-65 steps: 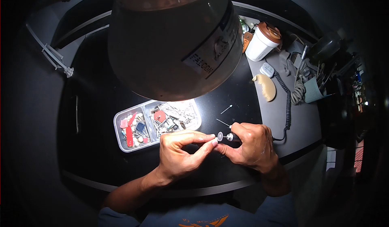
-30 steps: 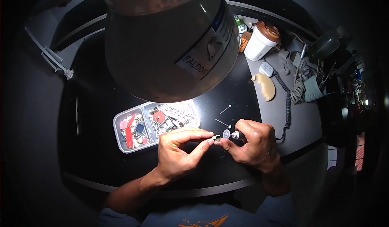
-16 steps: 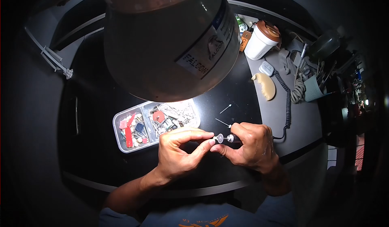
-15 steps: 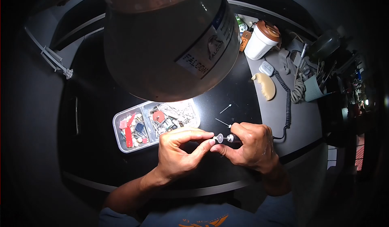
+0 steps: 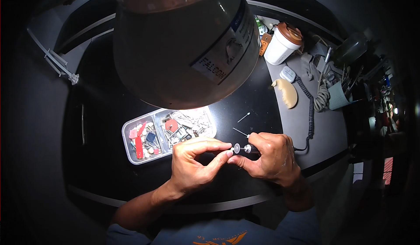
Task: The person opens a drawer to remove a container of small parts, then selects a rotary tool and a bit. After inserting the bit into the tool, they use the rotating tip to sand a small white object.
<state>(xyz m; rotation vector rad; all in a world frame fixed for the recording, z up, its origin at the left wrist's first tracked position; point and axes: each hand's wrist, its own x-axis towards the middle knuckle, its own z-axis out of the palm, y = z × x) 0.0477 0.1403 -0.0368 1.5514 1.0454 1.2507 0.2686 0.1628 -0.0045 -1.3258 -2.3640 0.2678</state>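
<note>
My right hand point(image 5: 273, 157) is wrapped round a dark rotary handpiece point(image 5: 253, 149) with a metal nose. A small grey disc point(image 5: 236, 148) stands out from it on a thin shank, facing my left hand. My left hand point(image 5: 194, 162) is closed in a pinch, thumb and forefinger tips right beside the disc. Something small and pale seems to sit between those tips, mostly hidden. Just beyond the right-hand fingers lies a thin metal bur point(image 5: 240, 132), and a second bur point(image 5: 244, 117) rests further back on the black tabletop.
A two-part plastic box point(image 5: 148, 158) of burs and polishing tips stands behind my left hand. A large lamp shade point(image 5: 183, 61) hangs low above it. To the right are a white cup point(image 5: 280, 48), a cream curved piece point(image 5: 286, 93) and a coiled cord point(image 5: 311, 109).
The disc has shifted very slightly toward the left and shows a little more of its face. Both hands have otherwise kept nearly the same place and grip.
</note>
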